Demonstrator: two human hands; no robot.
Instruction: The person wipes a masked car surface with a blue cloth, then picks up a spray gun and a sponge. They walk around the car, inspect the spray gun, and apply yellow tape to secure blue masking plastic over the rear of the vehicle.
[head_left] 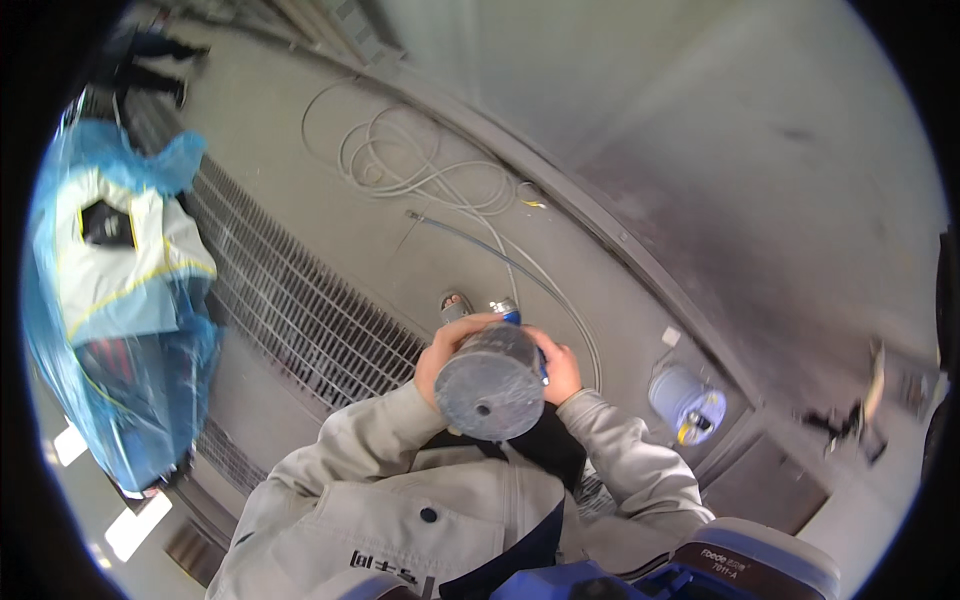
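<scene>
In front of my chest is a spray gun with a round, dull grey cup [490, 395], whose flat lid faces up and has a small dark hole. My left hand [441, 352] is closed round the left side of the cup. On the other side my right hand [562, 374] grips the gun, with a bit of blue showing beside its fingers. Past the cup the silver and blue front [507, 308] of the gun sticks out. The cup hides most of the gun's body and some of my fingers.
Loops of pale hose [430, 185] lie on the floor ahead. A metal floor grating [300, 290] runs along the left. Beyond it is a large part wrapped in blue plastic film [130, 320]. A bucket [685, 400] stands at right by the wall. Another person's legs [155, 65] show far left.
</scene>
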